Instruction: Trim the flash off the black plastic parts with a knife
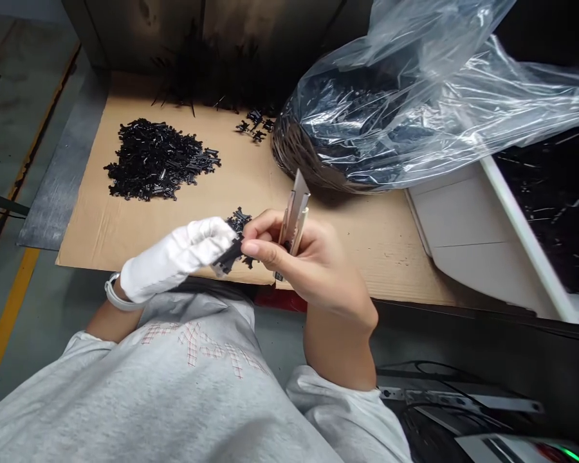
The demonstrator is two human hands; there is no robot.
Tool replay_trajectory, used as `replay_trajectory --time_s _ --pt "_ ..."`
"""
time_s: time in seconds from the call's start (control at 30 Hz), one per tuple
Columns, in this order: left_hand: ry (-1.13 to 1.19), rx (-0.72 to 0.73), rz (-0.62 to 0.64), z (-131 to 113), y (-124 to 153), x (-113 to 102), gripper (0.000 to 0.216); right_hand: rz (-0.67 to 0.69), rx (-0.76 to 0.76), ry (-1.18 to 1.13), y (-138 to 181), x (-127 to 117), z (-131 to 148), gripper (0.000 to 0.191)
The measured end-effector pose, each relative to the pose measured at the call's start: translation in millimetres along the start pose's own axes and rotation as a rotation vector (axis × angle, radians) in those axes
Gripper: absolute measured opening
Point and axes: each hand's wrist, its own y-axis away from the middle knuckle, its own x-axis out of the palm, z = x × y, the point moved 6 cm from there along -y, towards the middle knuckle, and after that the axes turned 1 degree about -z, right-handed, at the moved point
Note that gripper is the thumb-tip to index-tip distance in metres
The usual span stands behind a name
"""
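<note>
My left hand (pixel 186 247), in a white glove, is closed on a small black plastic part (pixel 229 255). The thumb and forefinger of my bare right hand (pixel 294 254) meet the same part at its right end. A utility knife (pixel 295 212) is gripped in the right palm, its blade pointing up and away from me. Under and behind the hands lies a small cluster of black plastic parts (pixel 240 218), partly covered by the fingers.
A large heap of black parts (pixel 159 161) lies on the cardboard sheet (pixel 251 173). Several more pieces (pixel 255 125) lie farther back. To the right stand a clear plastic bag (pixel 381 122) full of dark pieces and a white box (pixel 521 238) holding black parts.
</note>
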Motion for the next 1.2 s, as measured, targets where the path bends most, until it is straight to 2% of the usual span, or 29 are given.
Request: replay_trajectory --time_s 0.1,0.23,0.4,0.53,0.67,0.8,0.9,0.97,1.03,1.1,1.13,1.2 --pt "0.05 -0.021 0.021 1.6 0.6 0.5 0.019 -0.008 -0.007 -0.001 0.6 -1.0 -0.7 0.032" --pt "-0.081 0.035 -0.042 -5.6 3.7 -0.9 0.026 -0.006 -0.003 0.002 1.2 -0.6 -2.5 0.033" --pt "-0.025 -0.083 -0.14 -5.5 6.6 4.9 0.025 0.0 -0.017 0.05 2.8 1.1 -2.7 0.039" --pt "0.257 -0.07 -0.278 -3.1 10.5 1.3 0.022 -0.032 -0.166 0.1 12.3 2.2 -2.0 0.048" --pt "0.352 -0.064 -0.406 -6.4 15.5 -0.1 0.03 -0.171 -0.401 0.417 27.7 6.5 2.1 0.038" --pt "0.386 -0.113 -0.397 -9.1 20.4 8.7 0.032 -0.239 -0.501 0.593 36.1 13.0 4.1 0.032" --pt "0.457 -0.135 -0.369 -10.1 26.1 12.6 0.035 -0.24 -0.514 0.606 36.3 14.6 5.6 0.029" --pt "0.457 -0.165 -0.301 -10.8 28.6 15.4 0.037 -0.272 -0.497 0.583 34.7 11.1 5.8 0.029" --pt "0.406 -0.195 -0.219 -8.9 27.7 16.2 0.038 -0.357 -0.424 0.552 31.7 1.0 2.4 0.031" --pt "0.219 -0.149 -0.183 -3.4 21.2 9.7 0.035 -0.436 -0.329 0.494 27.4 -12.9 -5.3 0.035" --pt "0.068 -0.098 -0.195 1.4 15.8 3.4 0.031 -0.451 -0.289 0.467 24.0 -19.2 -10.1 0.036" --pt "-0.45 0.009 -0.141 16.8 1.1 -4.4 0.026 -0.427 -0.228 0.462 12.3 -27.2 -20.6 0.035"
